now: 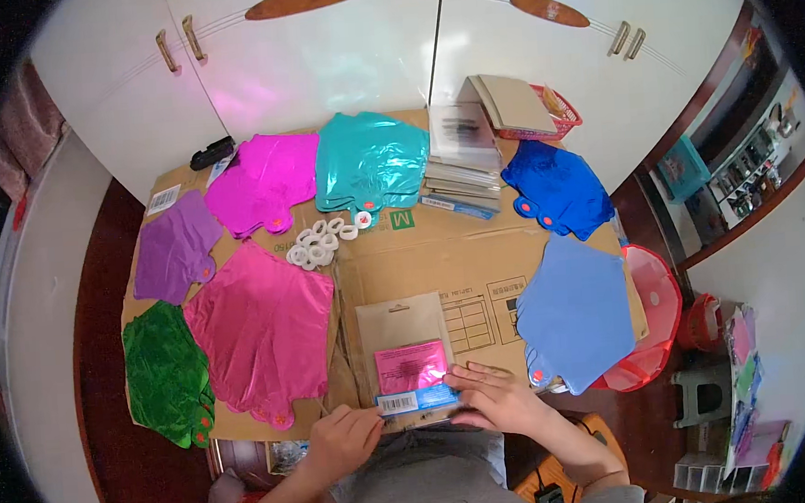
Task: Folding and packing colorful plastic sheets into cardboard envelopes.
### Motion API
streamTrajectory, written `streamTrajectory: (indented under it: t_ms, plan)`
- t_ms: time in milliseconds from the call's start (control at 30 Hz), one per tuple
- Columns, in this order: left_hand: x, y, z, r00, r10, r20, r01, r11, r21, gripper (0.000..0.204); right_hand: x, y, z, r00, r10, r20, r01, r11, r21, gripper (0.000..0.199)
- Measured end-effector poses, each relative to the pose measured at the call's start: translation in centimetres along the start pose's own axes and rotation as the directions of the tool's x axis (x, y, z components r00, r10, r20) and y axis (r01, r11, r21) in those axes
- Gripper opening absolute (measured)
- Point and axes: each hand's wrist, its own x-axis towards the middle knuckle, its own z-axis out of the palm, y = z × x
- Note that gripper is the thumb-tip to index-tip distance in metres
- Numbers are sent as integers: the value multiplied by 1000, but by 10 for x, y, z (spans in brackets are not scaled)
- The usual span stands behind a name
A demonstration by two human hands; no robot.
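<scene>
In front of me a flat packet (399,321) lies on the cardboard. It has a brown card back with a hanging slot, a folded pink foil piece (411,366) on its lower half and a blue label strip with a barcode along the near edge. My left hand (345,437) pinches the packet's near left corner, its fingers curled together. My right hand (493,399) grips the near right side, fingers over the top and thumb at the bottom edge. Left of the packet lies a stack of flat pink foil balloons (265,338); light blue ones (577,315) are at the right.
More flat foil balloons surround the cardboard sheet (394,261): green (166,372), purple (176,247), magenta (269,177), teal (369,157), dark blue (560,186). Several white rings (315,245) sit behind the packet. A packet stack (461,160) and red basket (559,122) stand at the back.
</scene>
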Motion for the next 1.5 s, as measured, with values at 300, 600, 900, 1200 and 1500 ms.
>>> streamTrajectory:
  t_ms: [300,600,900,1200,1500]
  plan:
    - [11,5,12,956,-293,0,292,956,-31,14,6,-10,14,959,258,-115,-239,958,159,20]
    - [27,16,0,904,-427,36,414,891,187,25,13,-12,6,878,465,-117,-464,885,36,44]
    - [23,18,0,635,-667,389,677,238,-696,18,11,-9,12,854,515,-66,-451,798,400,20]
    - [8,3,17,725,-602,334,491,111,-864,8,-12,-20,14,740,632,230,-275,-28,961,9]
    - [48,25,13,890,-388,240,363,285,-887,27,-85,20,-84,154,791,-591,-243,611,754,11]
